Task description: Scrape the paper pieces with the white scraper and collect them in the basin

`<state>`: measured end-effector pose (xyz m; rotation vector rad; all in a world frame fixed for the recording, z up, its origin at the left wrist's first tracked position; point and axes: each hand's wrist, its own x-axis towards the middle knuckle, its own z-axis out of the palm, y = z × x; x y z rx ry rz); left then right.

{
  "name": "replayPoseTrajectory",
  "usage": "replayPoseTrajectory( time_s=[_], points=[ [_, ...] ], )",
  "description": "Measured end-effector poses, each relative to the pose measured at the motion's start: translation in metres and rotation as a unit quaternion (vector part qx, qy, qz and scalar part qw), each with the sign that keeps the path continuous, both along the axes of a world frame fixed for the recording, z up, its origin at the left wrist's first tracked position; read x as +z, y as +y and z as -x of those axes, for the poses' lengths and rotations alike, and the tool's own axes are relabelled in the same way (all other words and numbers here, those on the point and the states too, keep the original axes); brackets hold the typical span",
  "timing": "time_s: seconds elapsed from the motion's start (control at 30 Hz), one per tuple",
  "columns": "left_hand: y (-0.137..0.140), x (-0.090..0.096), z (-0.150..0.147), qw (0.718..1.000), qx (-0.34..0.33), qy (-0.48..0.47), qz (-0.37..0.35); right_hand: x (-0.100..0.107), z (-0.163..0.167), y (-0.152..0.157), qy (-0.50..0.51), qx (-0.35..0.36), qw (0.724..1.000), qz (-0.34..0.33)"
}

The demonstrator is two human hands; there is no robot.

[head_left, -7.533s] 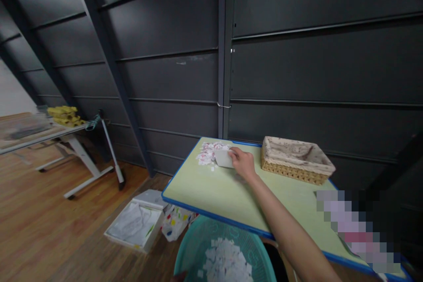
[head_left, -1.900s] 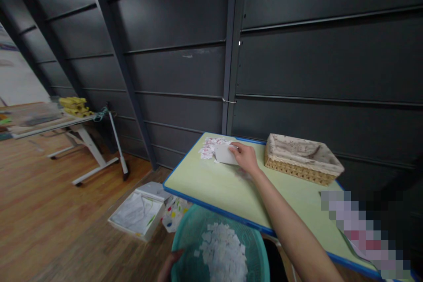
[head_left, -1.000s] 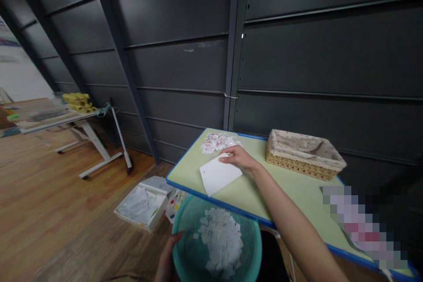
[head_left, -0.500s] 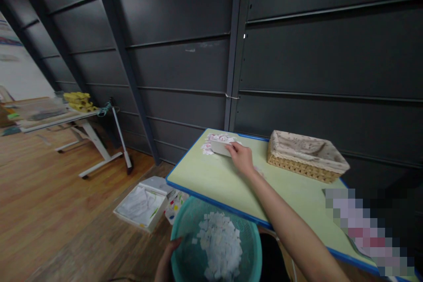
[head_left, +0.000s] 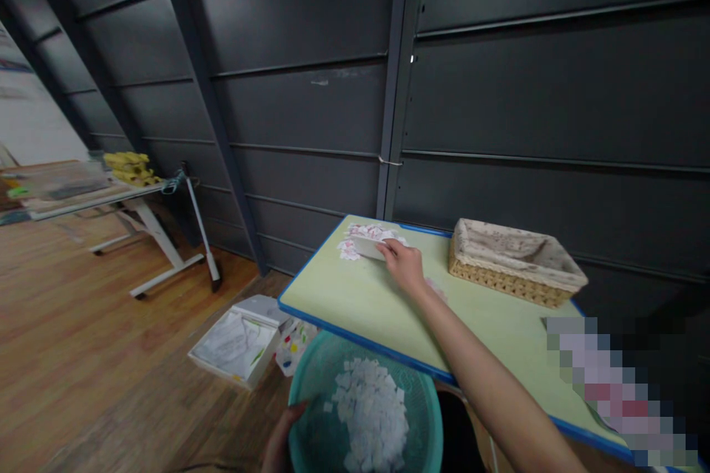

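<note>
My right hand (head_left: pixel 402 264) is closed on a flat white card-like piece (head_left: pixel 367 247), held on edge above the table. Just behind that piece lies a heap of small white paper bits with reddish print (head_left: pixel 369 230). Below the table's near edge, my left hand (head_left: pixel 284 434) grips the left rim of a green plastic basket (head_left: pixel 299 377), its thumb over the rim and its other fingers hidden. Many small white square pieces (head_left: pixel 370 410) are piled inside the basket.
The pale green table (head_left: pixel 327 284) has a blue edge. A lined wicker basket (head_left: pixel 515 259) stands at its back right. An open white box (head_left: pixel 236 347) sits on the floor at left. Farther left are a broom (head_left: pixel 203 229) and another table (head_left: pixel 149 225). A dark panelled wall rises behind.
The view has shifted very slightly. The white piece in my right hand looks tilted a little flatter; the right hand and the green basket stay in nearly the same place.
</note>
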<state>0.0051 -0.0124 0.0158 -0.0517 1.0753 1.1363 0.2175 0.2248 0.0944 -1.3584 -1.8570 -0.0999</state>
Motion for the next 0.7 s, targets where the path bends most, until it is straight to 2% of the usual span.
replayPoseTrajectory(
  time_s=[0.13, 0.27, 0.33, 0.53, 0.7],
  points=[
    [0.004, -0.005, 0.003, 0.999, -0.003, -0.013, 0.033, -0.001, 0.001, 0.0, -0.006, 0.025, 1.0, 0.015],
    [0.008, -0.014, 0.007, 0.998, 0.007, -0.032, 0.058, 0.005, -0.005, 0.0, -0.015, -0.039, 0.999, 0.023],
    [0.009, -0.018, 0.008, 0.998, 0.016, -0.024, 0.053, 0.007, -0.007, 0.0, -0.008, -0.049, 0.999, 0.022],
    [0.014, -0.022, 0.015, 0.998, 0.015, -0.02, 0.059, 0.005, -0.001, 0.0, -0.004, 0.017, 0.999, 0.031],
    [0.007, -0.012, 0.006, 0.998, 0.008, -0.032, 0.051, 0.011, -0.004, -0.002, -0.035, -0.054, 0.997, 0.052]
  ],
)
